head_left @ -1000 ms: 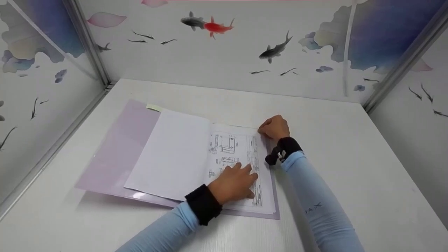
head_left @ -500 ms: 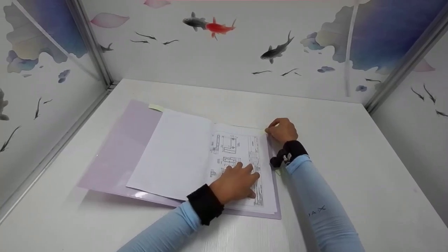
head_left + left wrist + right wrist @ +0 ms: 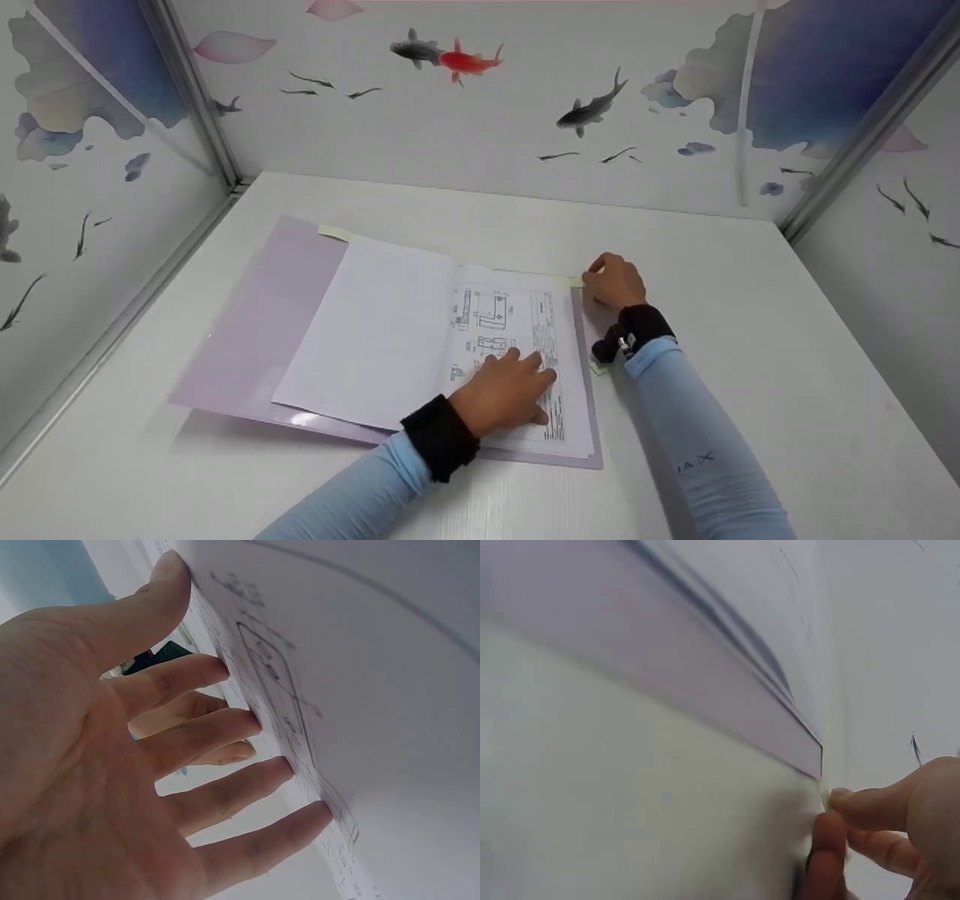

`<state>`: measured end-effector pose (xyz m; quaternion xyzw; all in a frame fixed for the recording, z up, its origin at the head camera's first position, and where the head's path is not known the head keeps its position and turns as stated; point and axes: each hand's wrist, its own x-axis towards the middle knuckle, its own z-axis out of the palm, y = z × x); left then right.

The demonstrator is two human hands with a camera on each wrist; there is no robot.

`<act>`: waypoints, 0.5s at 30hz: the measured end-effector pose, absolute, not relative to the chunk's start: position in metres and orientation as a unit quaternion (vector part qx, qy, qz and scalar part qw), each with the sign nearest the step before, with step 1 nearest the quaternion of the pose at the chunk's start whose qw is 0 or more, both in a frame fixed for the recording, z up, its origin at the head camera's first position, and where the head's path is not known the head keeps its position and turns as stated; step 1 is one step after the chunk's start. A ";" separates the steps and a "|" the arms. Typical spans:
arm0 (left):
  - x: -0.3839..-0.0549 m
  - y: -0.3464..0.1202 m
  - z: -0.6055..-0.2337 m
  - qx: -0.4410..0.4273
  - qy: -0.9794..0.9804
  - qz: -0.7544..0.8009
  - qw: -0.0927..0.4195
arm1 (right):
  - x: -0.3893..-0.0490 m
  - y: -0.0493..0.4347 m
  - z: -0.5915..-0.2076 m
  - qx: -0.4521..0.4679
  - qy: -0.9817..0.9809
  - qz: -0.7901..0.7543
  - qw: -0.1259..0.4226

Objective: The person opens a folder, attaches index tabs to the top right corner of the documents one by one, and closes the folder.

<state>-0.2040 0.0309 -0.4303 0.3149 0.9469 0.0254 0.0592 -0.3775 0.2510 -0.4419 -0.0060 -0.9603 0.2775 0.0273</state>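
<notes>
A lilac folder (image 3: 255,322) lies spread on the white table with its papers turned open. Its right-hand sheet (image 3: 517,283) carries a printed technical drawing with part outlines and a table. My left hand (image 3: 501,394) rests on that sheet, fingers spread; in the left wrist view the fingertips (image 3: 276,767) press on the paper. At the sheet's top right corner, my right hand (image 3: 616,281) pinches a pale yellow sticky tab (image 3: 575,282) between thumb and finger. The right wrist view has the pinching fingertips (image 3: 842,799) just beyond the folder's corner (image 3: 802,754).
Another yellow tab (image 3: 332,232) sticks out at the top of the blank left page (image 3: 375,322). A small pale green tab (image 3: 598,368) shows near the right wrist. Panels printed with fish (image 3: 469,61) border the white table (image 3: 720,300) at the back and sides.
My right hand has moved right from the sheet's top corner, and more of the yellow tab now shows beside its fingers. The left hand has stayed in place on the page.
</notes>
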 end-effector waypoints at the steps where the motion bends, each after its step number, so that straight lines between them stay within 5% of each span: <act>1: -0.204 0.031 -0.431 0.313 0.947 0.028 0.058 | -0.373 0.253 -0.440 0.004 -0.966 0.255 0.047; 4: -0.203 0.033 -0.433 0.310 0.948 0.037 0.062 | -0.352 0.259 -0.434 0.042 -0.975 0.193 0.099; 7: -0.203 0.034 -0.433 0.307 0.948 0.040 0.075 | -0.326 0.259 -0.429 0.122 -0.972 0.182 0.086; 15: -0.208 0.028 -0.430 0.312 0.947 0.032 0.072 | -0.267 0.244 -0.431 0.291 -0.931 0.159 -0.156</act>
